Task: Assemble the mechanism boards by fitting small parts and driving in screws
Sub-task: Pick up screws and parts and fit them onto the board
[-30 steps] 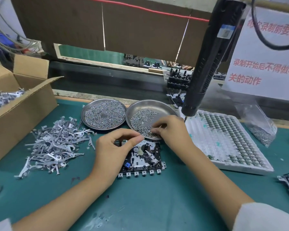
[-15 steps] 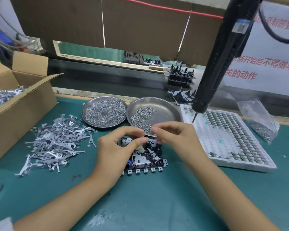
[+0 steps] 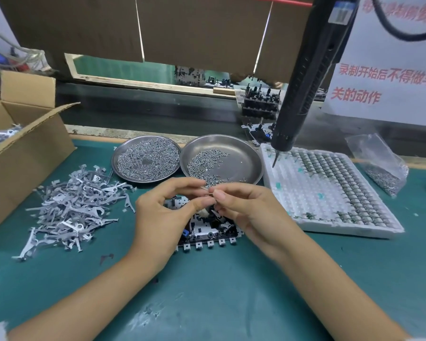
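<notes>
A black mechanism board (image 3: 207,232) lies on the green mat, partly hidden under both hands. My left hand (image 3: 162,215) and my right hand (image 3: 246,207) meet just above it. Their fingertips pinch a tiny metal part (image 3: 208,190) between them. Behind them stand two steel dishes: the left dish (image 3: 145,159) is full of small screws, the right dish (image 3: 246,163) holds a smaller heap of screws. A black electric screwdriver (image 3: 305,80) hangs over the right, its bit pointing down.
A pile of grey metal levers (image 3: 71,207) lies left of the board, beside an open cardboard box (image 3: 22,148). A white foam tray (image 3: 330,190) of small parts sits to the right, with a plastic bag (image 3: 379,163) of screws beyond it.
My right hand left the right dish and came back over the board with a small part. My left hand lifted its fingers to meet it. The view shifted slightly.
</notes>
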